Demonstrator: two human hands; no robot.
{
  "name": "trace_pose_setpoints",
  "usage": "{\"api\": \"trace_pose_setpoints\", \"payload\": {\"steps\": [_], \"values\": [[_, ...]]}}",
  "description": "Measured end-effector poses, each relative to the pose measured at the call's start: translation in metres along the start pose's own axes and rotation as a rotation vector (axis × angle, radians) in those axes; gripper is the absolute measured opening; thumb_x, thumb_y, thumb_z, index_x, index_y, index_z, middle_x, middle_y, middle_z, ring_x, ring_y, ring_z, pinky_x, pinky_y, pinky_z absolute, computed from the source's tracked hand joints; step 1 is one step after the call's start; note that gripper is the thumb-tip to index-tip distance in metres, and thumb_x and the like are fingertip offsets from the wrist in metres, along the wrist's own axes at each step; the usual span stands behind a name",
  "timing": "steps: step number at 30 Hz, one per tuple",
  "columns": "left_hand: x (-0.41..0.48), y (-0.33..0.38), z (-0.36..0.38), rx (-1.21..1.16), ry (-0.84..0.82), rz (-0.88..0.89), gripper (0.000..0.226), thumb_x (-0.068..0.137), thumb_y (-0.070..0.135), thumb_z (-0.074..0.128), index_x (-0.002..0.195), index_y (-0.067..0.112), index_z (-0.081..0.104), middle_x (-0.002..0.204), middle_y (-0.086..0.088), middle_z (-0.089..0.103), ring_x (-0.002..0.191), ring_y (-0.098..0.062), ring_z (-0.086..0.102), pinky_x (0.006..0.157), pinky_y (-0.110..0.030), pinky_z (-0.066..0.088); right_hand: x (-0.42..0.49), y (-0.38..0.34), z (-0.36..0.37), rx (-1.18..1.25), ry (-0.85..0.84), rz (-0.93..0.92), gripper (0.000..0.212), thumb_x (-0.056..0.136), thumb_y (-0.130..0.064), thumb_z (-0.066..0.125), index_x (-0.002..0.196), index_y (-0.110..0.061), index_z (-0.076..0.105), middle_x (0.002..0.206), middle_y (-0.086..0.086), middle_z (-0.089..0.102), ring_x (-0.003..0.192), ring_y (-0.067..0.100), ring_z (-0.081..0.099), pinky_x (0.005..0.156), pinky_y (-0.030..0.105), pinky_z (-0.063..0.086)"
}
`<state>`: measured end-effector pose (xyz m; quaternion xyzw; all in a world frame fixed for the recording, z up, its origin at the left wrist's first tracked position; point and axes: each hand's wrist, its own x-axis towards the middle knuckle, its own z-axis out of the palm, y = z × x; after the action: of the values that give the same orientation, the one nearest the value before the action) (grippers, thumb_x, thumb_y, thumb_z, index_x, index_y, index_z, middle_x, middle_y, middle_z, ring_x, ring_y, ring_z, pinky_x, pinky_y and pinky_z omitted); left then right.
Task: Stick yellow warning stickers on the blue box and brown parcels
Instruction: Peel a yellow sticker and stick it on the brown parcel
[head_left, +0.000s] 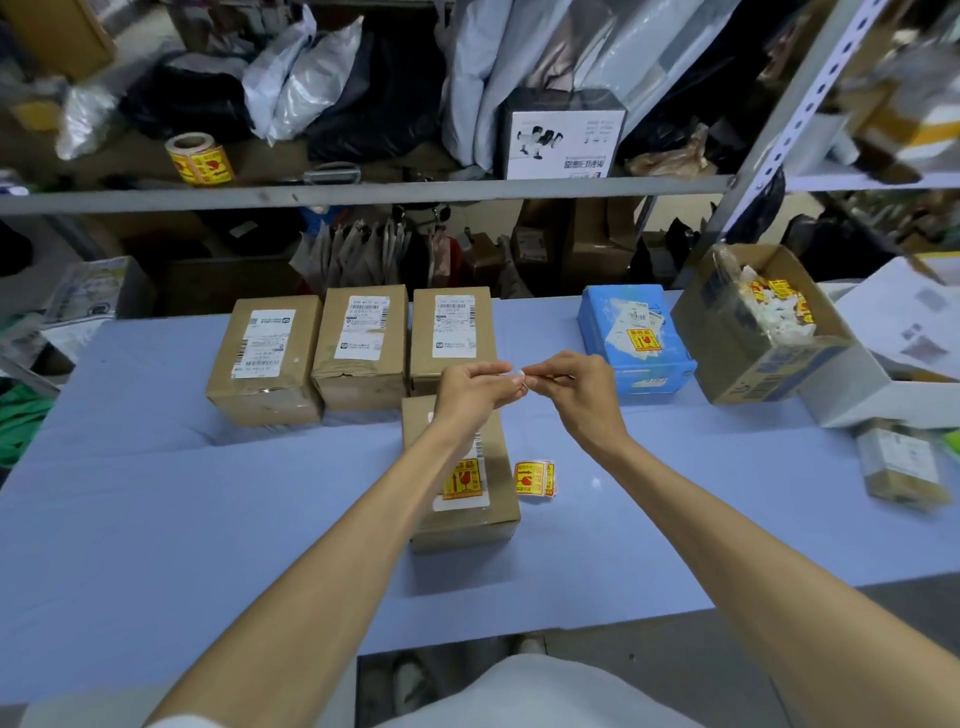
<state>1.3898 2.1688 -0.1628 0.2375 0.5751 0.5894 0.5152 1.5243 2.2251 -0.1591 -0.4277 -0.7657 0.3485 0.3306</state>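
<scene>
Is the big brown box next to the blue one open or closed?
Open. The big brown box has nothing covering its top, and white and yellow sticker scraps show inside.

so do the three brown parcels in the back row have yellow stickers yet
No, the back-row parcels show only white shipping labels; yellow stickers sit just on the blue box and the near parcel.
</scene>
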Motion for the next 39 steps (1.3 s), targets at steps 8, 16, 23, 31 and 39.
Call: {"api": "trace_pose_setpoints", "payload": {"steps": [8,16,23,31,39], "values": [[0.018,-0.002,0.035,0.182,-0.082,-0.037,0.024,0.082,0.003,0.071,0.104,0.002,0.064,0.096,-0.018,0.071,0.087,-0.023,0.072,0.081,-0.025,0.057,0.001,0.019,-0.033,-0.054,-0.012,0.041,0.019,0.083,-0.022,0.073,0.092,-0.005,0.073,0.081,0.005,0.07,0.072,0.01,0.064,0.064,0.015,0.052],[0.047,0.001,0.088,0.631,-0.282,0.205,0.011,0.085,0.011,0.07,0.095,0.007,0.071,0.089,-0.011,0.073,0.081,-0.015,0.071,0.078,-0.025,0.057,0.012,0.045,-0.074,-0.186,0.033,0.189,0.016,0.089,-0.017,0.066,0.083,-0.002,0.065,0.077,0.011,0.068,0.073,0.022,0.063,0.066,0.037,0.052],[0.092,0.002,0.162,1.015,-0.403,0.295,0.013,0.087,0.007,0.062,0.096,0.009,0.071,0.101,-0.008,0.069,0.089,-0.016,0.062,0.069,-0.018,0.049,0.027,0.08,-0.136,-0.278,0.138,0.283,0.01,0.083,-0.01,0.069,0.076,-0.003,0.065,0.075,0.004,0.067,0.075,0.02,0.066,0.07,0.039,0.053],[0.14,0.017,0.247,1.31,-0.567,0.428,0.017,0.087,0.008,0.058,0.101,0.006,0.068,0.106,-0.011,0.069,0.101,-0.024,0.062,0.077,-0.029,0.047,0.05,0.118,-0.206,-0.268,0.314,0.372,0.009,0.073,-0.007,0.076,0.071,-0.006,0.068,0.07,0.002,0.066,0.066,0.011,0.059,0.062,0.023,0.046],[0.177,0.025,0.319,1.41,-0.634,0.474,0.018,0.088,0.011,0.056,0.099,0.004,0.068,0.102,-0.016,0.067,0.096,-0.031,0.062,0.084,-0.043,0.054,0.086,0.158,-0.248,-0.282,0.41,0.467,0.022,0.065,-0.01,0.083,0.081,-0.008,0.067,0.079,0.002,0.066,0.078,0.022,0.063,0.072,0.038,0.052]]}}
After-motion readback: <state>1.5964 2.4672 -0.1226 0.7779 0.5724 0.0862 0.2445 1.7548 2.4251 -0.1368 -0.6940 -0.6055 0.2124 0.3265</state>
